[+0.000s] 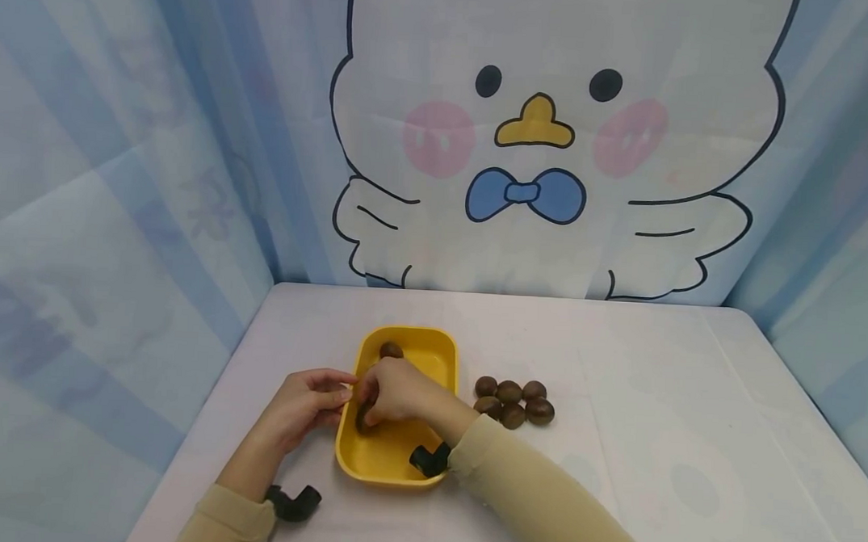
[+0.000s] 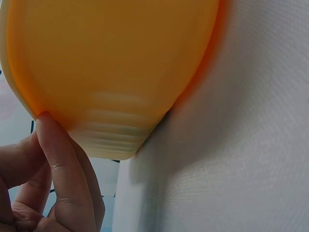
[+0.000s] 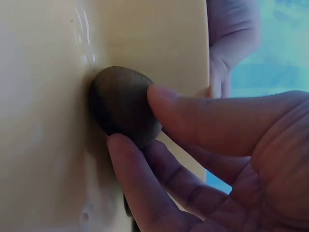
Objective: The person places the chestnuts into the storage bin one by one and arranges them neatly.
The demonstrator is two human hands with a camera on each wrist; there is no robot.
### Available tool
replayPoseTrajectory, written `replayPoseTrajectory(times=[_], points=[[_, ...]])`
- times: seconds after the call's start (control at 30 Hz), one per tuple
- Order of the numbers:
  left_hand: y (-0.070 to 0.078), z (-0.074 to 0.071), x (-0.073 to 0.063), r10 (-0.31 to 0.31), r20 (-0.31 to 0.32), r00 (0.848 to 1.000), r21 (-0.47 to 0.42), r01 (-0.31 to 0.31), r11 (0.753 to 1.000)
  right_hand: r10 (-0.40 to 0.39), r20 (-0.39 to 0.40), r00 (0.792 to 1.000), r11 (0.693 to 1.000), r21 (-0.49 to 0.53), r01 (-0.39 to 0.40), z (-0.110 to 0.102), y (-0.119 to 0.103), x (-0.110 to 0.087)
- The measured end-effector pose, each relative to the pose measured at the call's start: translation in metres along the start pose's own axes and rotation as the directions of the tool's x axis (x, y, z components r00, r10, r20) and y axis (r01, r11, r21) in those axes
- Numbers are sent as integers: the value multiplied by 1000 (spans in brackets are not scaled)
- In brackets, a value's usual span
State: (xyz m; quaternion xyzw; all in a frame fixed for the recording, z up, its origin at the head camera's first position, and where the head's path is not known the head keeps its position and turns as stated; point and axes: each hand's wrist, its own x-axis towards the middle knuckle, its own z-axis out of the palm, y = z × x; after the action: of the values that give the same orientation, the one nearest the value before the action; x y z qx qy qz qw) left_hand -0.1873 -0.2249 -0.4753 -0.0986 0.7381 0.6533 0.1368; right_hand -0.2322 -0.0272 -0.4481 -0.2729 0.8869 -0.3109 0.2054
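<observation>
Inside the yellow tray (image 1: 397,459), near its left wall, my right hand (image 1: 400,391) pinches a smooth, brown, oval nut (image 3: 123,104) between thumb and fingers. The nut touches the tray in the right wrist view. My left hand (image 1: 304,407) is at the tray's left rim, and in the left wrist view its fingers (image 2: 65,169) pinch that rim. Another brown nut (image 1: 391,350) lies at the far end of the tray, partly behind the right hand. A darker thing shows below the held nut in the right wrist view, too hidden to tell.
To the right of the tray, several brown nuts (image 1: 509,392) lie close together on the white table (image 1: 652,442). Black devices (image 1: 298,504) sit at both wrists. A curtain with a cartoon bird (image 1: 525,251) hangs behind the table's far edge.
</observation>
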Motion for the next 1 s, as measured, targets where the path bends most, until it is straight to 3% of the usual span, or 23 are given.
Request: replayPoseTrajectory(times=[0.4, 0.77, 1.0], points=[[1, 1, -1, 1, 4, 1000, -2, -1, 1000, -2, 47, 999, 993, 120, -4, -12, 3, -7], [2, 2, -2, 0, -8, 1000, 9, 0, 1000, 47, 67, 997, 974, 220, -61, -25, 6, -20], [1, 3, -2, 9, 1, 1000, 6, -9, 1000, 12, 63, 998, 959, 281, -29, -36, 16, -31]])
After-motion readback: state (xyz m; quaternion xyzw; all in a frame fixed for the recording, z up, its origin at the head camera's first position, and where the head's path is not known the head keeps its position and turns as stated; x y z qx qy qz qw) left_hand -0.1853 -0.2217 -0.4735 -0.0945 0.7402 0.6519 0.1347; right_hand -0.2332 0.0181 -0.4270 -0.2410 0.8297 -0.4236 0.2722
